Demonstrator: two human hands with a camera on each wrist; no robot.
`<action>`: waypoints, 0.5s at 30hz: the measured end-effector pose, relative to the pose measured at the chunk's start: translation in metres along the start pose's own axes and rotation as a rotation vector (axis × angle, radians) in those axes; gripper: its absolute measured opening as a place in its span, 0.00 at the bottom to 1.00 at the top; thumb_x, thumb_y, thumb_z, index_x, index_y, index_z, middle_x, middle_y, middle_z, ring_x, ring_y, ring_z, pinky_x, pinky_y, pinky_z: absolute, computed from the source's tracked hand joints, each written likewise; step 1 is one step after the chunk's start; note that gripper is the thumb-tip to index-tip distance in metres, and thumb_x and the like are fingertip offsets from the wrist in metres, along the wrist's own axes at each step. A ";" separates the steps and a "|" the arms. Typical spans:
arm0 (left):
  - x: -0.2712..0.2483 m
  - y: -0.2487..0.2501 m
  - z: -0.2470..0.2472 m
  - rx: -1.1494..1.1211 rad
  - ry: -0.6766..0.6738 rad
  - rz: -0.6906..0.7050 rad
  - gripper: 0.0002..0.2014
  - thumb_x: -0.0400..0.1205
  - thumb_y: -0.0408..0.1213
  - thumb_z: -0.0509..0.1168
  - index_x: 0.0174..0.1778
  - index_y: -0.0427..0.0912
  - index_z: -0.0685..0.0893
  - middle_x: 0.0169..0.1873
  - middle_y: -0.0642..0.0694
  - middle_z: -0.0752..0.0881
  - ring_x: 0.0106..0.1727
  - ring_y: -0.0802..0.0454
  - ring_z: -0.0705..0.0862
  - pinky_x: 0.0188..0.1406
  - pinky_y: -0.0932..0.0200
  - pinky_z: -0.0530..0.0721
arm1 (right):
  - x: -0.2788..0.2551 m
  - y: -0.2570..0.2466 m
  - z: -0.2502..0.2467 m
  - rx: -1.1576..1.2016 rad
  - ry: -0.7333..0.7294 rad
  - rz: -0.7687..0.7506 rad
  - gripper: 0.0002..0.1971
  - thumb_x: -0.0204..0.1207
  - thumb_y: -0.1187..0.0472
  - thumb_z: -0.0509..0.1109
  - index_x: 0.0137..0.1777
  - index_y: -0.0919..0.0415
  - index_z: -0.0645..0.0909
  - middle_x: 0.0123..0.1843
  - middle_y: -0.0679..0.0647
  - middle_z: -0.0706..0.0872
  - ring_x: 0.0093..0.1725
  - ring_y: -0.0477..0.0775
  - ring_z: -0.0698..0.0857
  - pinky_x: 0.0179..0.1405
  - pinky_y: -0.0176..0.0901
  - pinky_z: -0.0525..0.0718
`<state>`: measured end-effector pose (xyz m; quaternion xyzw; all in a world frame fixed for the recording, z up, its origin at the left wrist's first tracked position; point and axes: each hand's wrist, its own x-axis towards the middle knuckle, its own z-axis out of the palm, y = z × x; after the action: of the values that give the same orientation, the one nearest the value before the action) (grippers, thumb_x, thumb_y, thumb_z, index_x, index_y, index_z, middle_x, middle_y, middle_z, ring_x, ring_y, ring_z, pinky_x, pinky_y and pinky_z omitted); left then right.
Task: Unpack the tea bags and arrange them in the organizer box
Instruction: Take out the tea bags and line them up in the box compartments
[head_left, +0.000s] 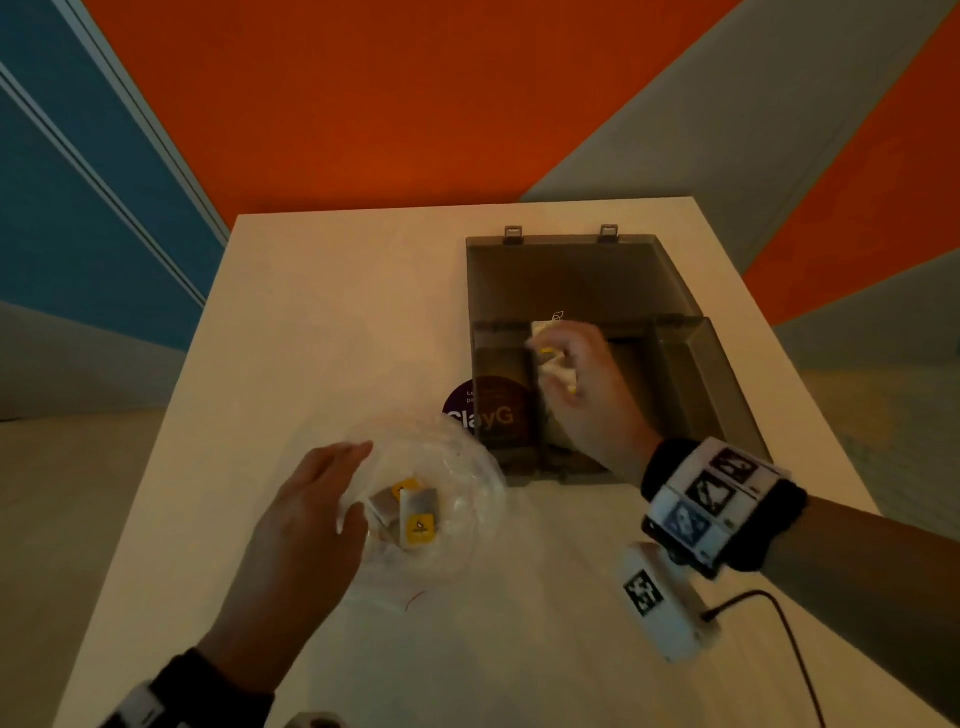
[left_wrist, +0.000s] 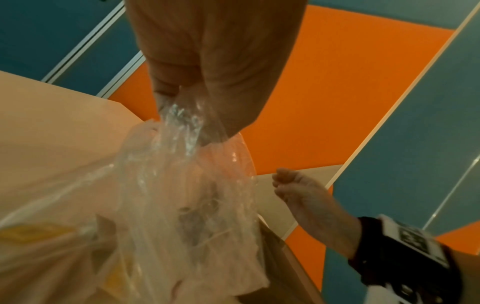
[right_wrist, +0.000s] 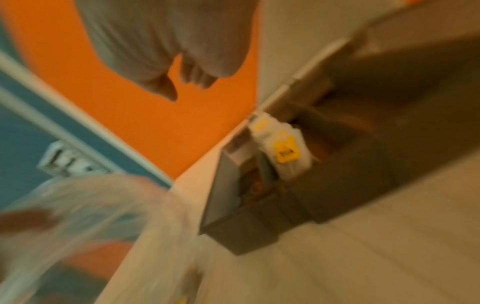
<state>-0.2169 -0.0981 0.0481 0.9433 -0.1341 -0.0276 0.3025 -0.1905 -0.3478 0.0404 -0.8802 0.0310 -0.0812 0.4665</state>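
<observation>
A grey see-through organizer box (head_left: 691, 395) stands open at the table's far right, its lid (head_left: 571, 270) laid back. White tea bags with yellow labels (right_wrist: 283, 148) stand in one of its left compartments. My right hand (head_left: 556, 364) hovers just above them; in the blurred right wrist view its fingers (right_wrist: 166, 86) hang loosely curled, apart from the bags. My left hand (head_left: 353, 483) pinches the rim of a clear plastic bag (left_wrist: 182, 123) on the table. Two more yellow-labelled tea bags (head_left: 415, 512) lie inside it.
A purple round sticker (head_left: 488, 410) lies at the box's left front corner. A white unit with a black-and-white marker (head_left: 660, 597) and a black cable (head_left: 779, 618) sits below my right wrist. The white table (head_left: 337, 291) ends close behind the box.
</observation>
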 end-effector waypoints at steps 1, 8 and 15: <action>0.002 0.003 0.000 -0.019 0.013 0.011 0.27 0.69 0.17 0.68 0.64 0.37 0.80 0.60 0.42 0.82 0.47 0.50 0.80 0.48 0.63 0.75 | -0.009 -0.014 -0.001 0.016 -0.143 -0.143 0.11 0.75 0.74 0.63 0.55 0.65 0.80 0.56 0.53 0.79 0.53 0.31 0.76 0.59 0.24 0.73; 0.001 0.020 0.003 -0.100 -0.004 0.181 0.32 0.65 0.11 0.68 0.65 0.33 0.77 0.57 0.50 0.76 0.49 0.57 0.80 0.50 0.90 0.67 | -0.029 -0.030 0.068 -0.389 -0.769 -0.333 0.19 0.77 0.74 0.59 0.69 0.74 0.72 0.70 0.70 0.75 0.70 0.66 0.74 0.71 0.53 0.69; -0.012 0.018 0.009 -0.142 -0.051 0.221 0.34 0.66 0.10 0.64 0.69 0.37 0.75 0.59 0.54 0.74 0.50 0.56 0.78 0.50 0.88 0.69 | -0.012 -0.011 0.110 -0.909 -0.904 -0.307 0.26 0.74 0.50 0.66 0.70 0.60 0.71 0.71 0.64 0.74 0.70 0.65 0.74 0.70 0.65 0.71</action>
<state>-0.2341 -0.1134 0.0507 0.8980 -0.2424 -0.0275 0.3661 -0.1838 -0.2500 -0.0123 -0.9314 -0.2628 0.2519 -0.0017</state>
